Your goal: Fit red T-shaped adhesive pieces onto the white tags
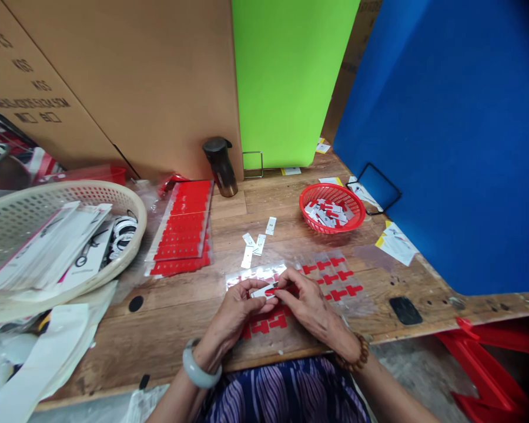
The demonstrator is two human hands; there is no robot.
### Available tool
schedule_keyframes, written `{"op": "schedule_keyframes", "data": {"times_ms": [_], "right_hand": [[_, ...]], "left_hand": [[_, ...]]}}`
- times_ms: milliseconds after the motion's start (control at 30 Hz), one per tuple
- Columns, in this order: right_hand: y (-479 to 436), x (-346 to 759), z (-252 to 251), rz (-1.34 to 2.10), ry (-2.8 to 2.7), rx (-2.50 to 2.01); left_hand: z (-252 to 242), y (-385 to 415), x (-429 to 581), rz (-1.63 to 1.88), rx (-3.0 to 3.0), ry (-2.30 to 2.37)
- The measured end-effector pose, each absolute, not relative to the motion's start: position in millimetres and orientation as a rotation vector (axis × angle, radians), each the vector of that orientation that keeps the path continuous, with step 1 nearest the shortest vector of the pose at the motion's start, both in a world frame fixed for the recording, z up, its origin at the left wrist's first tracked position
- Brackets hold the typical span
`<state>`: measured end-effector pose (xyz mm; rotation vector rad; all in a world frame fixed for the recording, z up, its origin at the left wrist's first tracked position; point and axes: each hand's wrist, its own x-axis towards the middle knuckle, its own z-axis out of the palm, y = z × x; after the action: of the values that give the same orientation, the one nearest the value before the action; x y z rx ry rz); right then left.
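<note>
My left hand [241, 303] is closed on a small white card [261, 291], held between thumb and fingers above the table. My right hand [307, 301] pinches a small red sticker [271, 291] at the card's right end. Beneath both hands lies a clear sheet with rows of red T-shaped stickers [324, 265], partly hidden by my fingers. Just beyond them, several loose white cards [247, 257] are scattered on the wood. A red plastic basket [306, 217] to the right holds many white cards with red pieces on them.
At the left stands a large cream basket [141, 217] of packaged cards. Stacked red sticker sheets [183, 226] lie beside a dark tumbler [221, 167]. Cardboard [158, 76], a green panel [286, 82] and a blue panel [449, 147] rise behind the wooden table [176, 317].
</note>
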<state>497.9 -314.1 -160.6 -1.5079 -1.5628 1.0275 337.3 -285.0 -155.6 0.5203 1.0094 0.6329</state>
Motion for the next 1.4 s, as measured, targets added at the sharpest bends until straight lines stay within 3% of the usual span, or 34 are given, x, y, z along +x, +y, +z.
{"op": "schedule_keyframes", "data": {"times_ms": [1233,1400], "right_hand": [[-318,489,-164,1.155,-1.299,-1.52],[-321,489,-160,1.04,-1.319,-1.543]], "left_hand": [[-176,-287,336,0.712,0.757,1.091],[-173,-287,339,0.71,0.753,1.095]]}}
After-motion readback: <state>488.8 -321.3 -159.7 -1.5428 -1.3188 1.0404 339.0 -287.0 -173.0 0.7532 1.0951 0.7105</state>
